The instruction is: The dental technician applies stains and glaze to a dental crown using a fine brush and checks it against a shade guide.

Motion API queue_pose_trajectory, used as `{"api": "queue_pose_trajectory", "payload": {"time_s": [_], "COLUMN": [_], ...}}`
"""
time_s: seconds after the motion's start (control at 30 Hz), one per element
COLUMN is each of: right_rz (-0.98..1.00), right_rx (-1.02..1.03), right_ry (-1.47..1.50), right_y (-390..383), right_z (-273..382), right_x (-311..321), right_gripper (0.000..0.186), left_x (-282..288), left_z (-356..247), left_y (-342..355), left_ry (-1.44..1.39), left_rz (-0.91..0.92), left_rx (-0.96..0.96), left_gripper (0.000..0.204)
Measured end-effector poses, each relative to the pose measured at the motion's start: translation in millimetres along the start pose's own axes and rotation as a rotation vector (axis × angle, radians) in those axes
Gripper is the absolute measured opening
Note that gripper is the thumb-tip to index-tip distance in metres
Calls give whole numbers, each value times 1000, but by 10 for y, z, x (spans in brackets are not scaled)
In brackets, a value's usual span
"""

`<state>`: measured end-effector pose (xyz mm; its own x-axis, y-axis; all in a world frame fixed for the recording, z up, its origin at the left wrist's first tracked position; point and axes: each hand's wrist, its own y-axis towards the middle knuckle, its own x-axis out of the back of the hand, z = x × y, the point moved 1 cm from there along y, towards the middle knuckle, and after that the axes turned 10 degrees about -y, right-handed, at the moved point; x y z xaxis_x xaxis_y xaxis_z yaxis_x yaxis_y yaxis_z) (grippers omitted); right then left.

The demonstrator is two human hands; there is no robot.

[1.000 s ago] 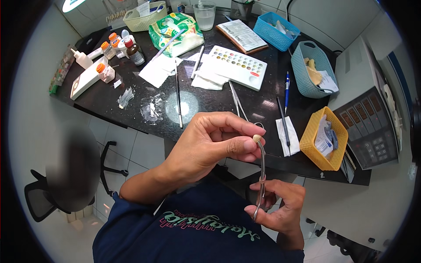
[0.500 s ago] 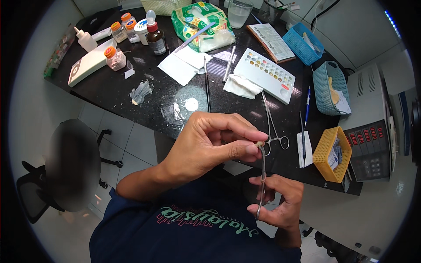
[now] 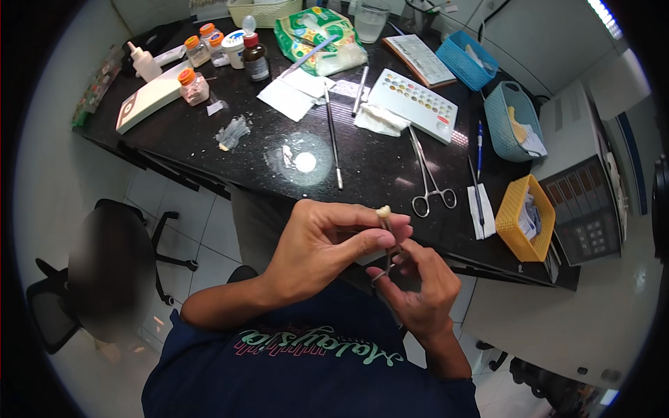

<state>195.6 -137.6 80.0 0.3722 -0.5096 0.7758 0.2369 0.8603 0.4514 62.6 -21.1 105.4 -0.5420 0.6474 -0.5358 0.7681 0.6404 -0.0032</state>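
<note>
Now left hand (image 3: 317, 247) pinched shut on upper shank of forceps (image 3: 387, 245), small pale piece (image 3: 382, 210) clamped at tip, held in front of my chest, below black bench (image 3: 376, 171) edge. Right hand (image 3: 418, 289) closed around forceps handles. Best keep squeeze steady, tip upright, so piece not slip. Second forceps (image 3: 428, 177) lies on bench; yellow basket (image 3: 524, 217), colour tray (image 3: 412, 104) well apart. Nothing blocks hands.

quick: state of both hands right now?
Left hand: closed, fingertips pinching a small pale piece at the tip of the metal forceps.
Right hand: closed around the forceps' handle end.
</note>
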Motion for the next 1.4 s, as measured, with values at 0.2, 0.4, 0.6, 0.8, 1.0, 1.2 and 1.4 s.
{"api": "queue_pose_trajectory", "payload": {"time_s": [0.2,0.4,0.6,0.8,1.0,1.2,1.4], "right_rz": [70,99,212,143,75,66,362], "right_rx": [9,266,320,426,453,-144,-369], "right_ry": [-30,-136,-200,-215,-295,-708,-817], "right_y": [-14,144,383,341,335,496,547], "right_z": [80,5,-72,-141,-77,-699,-993], "right_x": [-9,302,389,488,581,568,402], "right_gripper": [50,29,23,20,17,19,24], "left_x": [139,214,287,170,138,105,90], "left_z": [231,258,202,136,223,294,333], "left_y": [-49,49,248,449,567,477,450], "left_ry": [60,-116,-214,-233,-144,47,113], "left_rz": [-127,-268,-271,-177,-160,-140,-62], "left_rx": [-196,-71,-35,-7,-21,-121,-189], "left_gripper": [20,22,17,24,20,20,11]}}
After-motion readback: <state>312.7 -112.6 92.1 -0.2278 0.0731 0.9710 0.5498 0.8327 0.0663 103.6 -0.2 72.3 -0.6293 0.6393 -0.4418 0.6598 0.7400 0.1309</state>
